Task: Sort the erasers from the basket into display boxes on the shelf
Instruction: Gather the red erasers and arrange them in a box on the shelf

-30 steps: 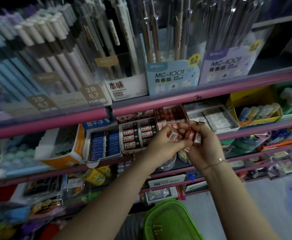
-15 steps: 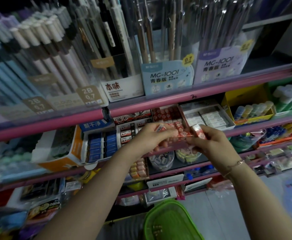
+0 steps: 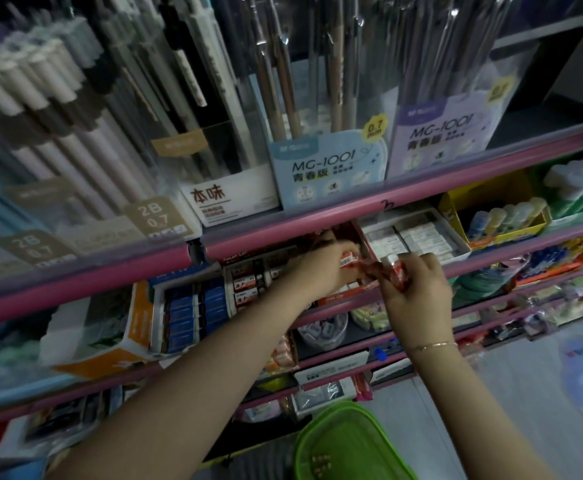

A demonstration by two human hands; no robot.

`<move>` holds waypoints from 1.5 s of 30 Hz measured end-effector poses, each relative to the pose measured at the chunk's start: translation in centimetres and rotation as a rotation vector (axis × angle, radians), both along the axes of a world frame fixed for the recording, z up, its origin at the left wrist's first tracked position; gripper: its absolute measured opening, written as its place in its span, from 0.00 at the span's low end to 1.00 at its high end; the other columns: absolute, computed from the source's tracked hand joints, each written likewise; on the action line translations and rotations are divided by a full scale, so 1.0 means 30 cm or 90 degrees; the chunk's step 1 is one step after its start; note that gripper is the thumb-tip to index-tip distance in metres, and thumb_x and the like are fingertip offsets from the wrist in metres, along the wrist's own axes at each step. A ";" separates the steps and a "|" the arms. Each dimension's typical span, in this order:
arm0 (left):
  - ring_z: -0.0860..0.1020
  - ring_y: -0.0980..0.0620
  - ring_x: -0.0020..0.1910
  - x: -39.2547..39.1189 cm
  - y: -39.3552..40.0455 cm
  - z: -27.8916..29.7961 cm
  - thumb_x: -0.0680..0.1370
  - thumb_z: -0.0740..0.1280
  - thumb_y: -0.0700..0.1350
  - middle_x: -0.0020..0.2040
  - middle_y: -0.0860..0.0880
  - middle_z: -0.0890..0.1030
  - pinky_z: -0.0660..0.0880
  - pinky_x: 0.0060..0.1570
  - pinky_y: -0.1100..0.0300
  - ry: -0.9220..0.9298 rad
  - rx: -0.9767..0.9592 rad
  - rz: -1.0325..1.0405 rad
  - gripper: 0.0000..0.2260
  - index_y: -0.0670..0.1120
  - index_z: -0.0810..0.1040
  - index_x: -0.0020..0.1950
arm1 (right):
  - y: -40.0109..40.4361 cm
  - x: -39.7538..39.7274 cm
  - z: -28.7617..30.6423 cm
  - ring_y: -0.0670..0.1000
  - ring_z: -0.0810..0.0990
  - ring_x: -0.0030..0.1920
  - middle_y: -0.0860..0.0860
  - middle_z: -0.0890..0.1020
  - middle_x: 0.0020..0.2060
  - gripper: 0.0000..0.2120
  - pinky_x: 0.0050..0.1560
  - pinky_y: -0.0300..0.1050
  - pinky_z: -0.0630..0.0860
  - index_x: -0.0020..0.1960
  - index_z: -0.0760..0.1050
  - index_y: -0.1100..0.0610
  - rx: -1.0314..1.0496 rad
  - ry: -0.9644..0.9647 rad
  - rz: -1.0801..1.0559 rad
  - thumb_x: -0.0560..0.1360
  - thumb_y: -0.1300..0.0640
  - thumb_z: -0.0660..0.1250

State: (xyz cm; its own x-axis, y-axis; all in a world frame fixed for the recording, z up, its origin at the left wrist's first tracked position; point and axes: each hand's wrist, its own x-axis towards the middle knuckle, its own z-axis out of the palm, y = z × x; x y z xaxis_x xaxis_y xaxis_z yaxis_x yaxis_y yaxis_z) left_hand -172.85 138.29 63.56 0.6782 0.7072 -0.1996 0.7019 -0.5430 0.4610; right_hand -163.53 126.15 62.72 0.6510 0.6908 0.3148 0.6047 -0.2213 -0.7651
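Note:
My left hand (image 3: pixel 321 268) reaches under the pink shelf rail into the red display box (image 3: pixel 343 297) and pinches a small red-and-white eraser (image 3: pixel 349 260). My right hand (image 3: pixel 416 289) stays just right of it, closed on several more red-wrapped erasers (image 3: pixel 395 271). The green basket (image 3: pixel 345 445) sits low in the view, below both arms. A white box of white erasers (image 3: pixel 418 239) stands right of the red box. To the left is a box of black-and-red erasers (image 3: pixel 248 282).
A box of blue erasers (image 3: pixel 193 313) and an orange-and-white carton (image 3: pixel 110 327) fill the shelf's left part. Pen and pencil displays (image 3: pixel 328 168) stand on the shelf above. A yellow box of glue sticks (image 3: pixel 501 216) is at right. Lower shelves hold tubs and packets.
Both hands have risen from in front of the shelf rail. The left hand has gone deeper into the red box with one eraser; the right hand keeps its bundle.

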 end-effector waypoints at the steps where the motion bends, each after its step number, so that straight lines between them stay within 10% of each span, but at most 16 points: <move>1: 0.79 0.48 0.50 0.000 0.001 -0.006 0.74 0.67 0.62 0.62 0.51 0.75 0.70 0.39 0.59 -0.003 -0.002 0.001 0.19 0.59 0.73 0.62 | 0.004 -0.009 -0.004 0.43 0.62 0.31 0.55 0.68 0.40 0.06 0.33 0.33 0.57 0.39 0.74 0.66 0.007 -0.013 0.001 0.67 0.72 0.70; 19: 0.74 0.48 0.64 0.009 0.018 0.002 0.75 0.68 0.53 0.71 0.52 0.70 0.68 0.51 0.62 -0.038 -0.095 -0.002 0.24 0.58 0.68 0.70 | 0.087 0.042 -0.041 0.51 0.68 0.35 0.53 0.69 0.40 0.06 0.38 0.40 0.62 0.38 0.76 0.62 -0.198 -0.001 0.072 0.71 0.61 0.69; 25: 0.74 0.48 0.64 0.003 0.013 0.010 0.76 0.68 0.54 0.70 0.52 0.72 0.67 0.50 0.62 -0.017 -0.070 -0.031 0.22 0.58 0.69 0.70 | 0.054 0.053 -0.015 0.49 0.67 0.28 0.49 0.71 0.25 0.13 0.29 0.42 0.62 0.29 0.72 0.55 -0.100 0.338 0.059 0.72 0.60 0.66; 28: 0.78 0.48 0.58 -0.019 -0.001 0.023 0.77 0.66 0.55 0.68 0.51 0.74 0.71 0.44 0.63 -0.010 -0.043 -0.033 0.21 0.60 0.68 0.70 | 0.049 0.058 0.008 0.50 0.62 0.26 0.51 0.66 0.21 0.17 0.29 0.41 0.59 0.26 0.69 0.56 -0.024 0.558 0.089 0.73 0.65 0.60; 32: 0.74 0.63 0.27 -0.061 -0.048 0.052 0.79 0.65 0.49 0.37 0.54 0.81 0.65 0.23 0.68 -0.241 -0.150 0.140 0.08 0.52 0.77 0.57 | 0.040 0.070 0.053 0.56 0.76 0.35 0.61 0.77 0.35 0.08 0.37 0.43 0.74 0.46 0.76 0.71 0.042 0.725 0.170 0.72 0.67 0.61; 37: 0.69 0.58 0.25 -0.133 -0.156 0.109 0.77 0.67 0.48 0.36 0.53 0.80 0.63 0.22 0.68 -0.449 -0.543 0.290 0.09 0.44 0.81 0.52 | 0.035 0.032 0.095 0.46 0.79 0.30 0.49 0.80 0.27 0.11 0.32 0.37 0.76 0.46 0.76 0.57 0.105 0.747 0.197 0.72 0.71 0.64; 45: 0.70 0.58 0.26 -0.229 -0.203 0.085 0.72 0.73 0.47 0.38 0.47 0.80 0.65 0.24 0.67 -0.381 -0.438 0.299 0.03 0.52 0.81 0.44 | 0.010 -0.072 0.084 0.55 0.79 0.36 0.56 0.78 0.36 0.15 0.39 0.49 0.78 0.47 0.72 0.56 0.083 0.698 0.189 0.68 0.72 0.69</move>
State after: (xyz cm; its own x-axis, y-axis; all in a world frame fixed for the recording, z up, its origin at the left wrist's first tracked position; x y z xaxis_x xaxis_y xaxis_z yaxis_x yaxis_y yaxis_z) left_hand -179.73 132.20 66.12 0.4844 0.7873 -0.3814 0.3275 0.2410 0.9136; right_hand -165.69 126.47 65.26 0.4360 0.8671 -0.2410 -0.3871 -0.0611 -0.9200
